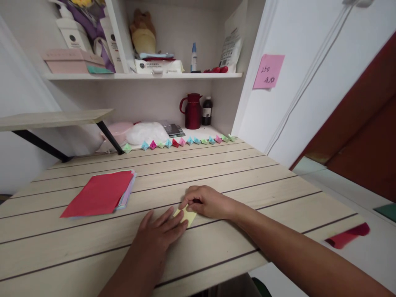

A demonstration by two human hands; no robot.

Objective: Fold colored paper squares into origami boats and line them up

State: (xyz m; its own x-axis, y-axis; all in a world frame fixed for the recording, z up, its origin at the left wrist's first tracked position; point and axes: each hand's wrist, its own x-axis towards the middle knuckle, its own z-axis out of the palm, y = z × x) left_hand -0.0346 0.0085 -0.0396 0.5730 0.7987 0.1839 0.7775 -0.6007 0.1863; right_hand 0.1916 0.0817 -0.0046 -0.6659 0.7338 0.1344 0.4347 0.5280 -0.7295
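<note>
A small folded yellow paper (pixel 188 216) lies on the wooden table (pixel 216 173), mostly covered by my hands. My left hand (pixel 159 233) lies flat with its fingers stretched out, pressing on the paper's left side. My right hand (pixel 206 202) is curled, its fingertips pinched down on the paper's upper edge. A stack of coloured paper sheets (pixel 100 193) with a red sheet on top sits to the left of my hands.
A row of small folded paper boats (pixel 179 142) in several colours lines the table's far edge. Behind it stand a red jug (pixel 192 110) and a dark bottle (pixel 207 110). A pink sticky note (pixel 268 71) hangs on the wall. A red paper strip (pixel 348 236) lies at right.
</note>
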